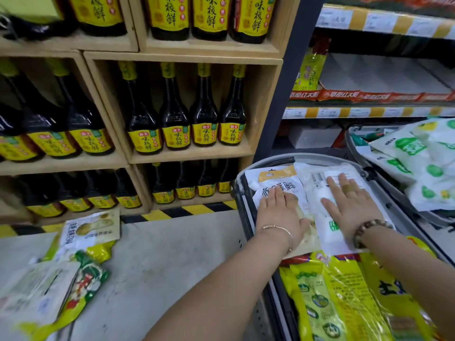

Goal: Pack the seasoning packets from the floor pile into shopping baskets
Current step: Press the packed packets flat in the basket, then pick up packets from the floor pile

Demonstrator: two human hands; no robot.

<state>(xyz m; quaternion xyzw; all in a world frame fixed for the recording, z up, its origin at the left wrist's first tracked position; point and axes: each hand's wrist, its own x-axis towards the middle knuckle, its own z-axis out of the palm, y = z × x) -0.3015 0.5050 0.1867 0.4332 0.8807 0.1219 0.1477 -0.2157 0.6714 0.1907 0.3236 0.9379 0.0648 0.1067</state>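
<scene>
A grey shopping basket [246, 193] stands on the floor at centre right. Two white seasoning packets lie side by side in its far end. My left hand [278, 212] lies flat, fingers together, on the white packet with a yellow top [275, 179]. My right hand [349, 205] presses flat, fingers spread, on the white packet with a barcode [317, 180]. Yellow seasoning packets [339, 296] fill the basket's near end. The floor pile [73, 262] of white, yellow and green packets lies at lower left.
A second basket [354, 134] heaped with white-and-green packets [423, 163] stands at right. Wooden crates hold dark soy sauce bottles [174, 114] behind the pile. Black-and-yellow tape [172, 214] marks the floor edge. A store shelf [369, 112] runs at upper right.
</scene>
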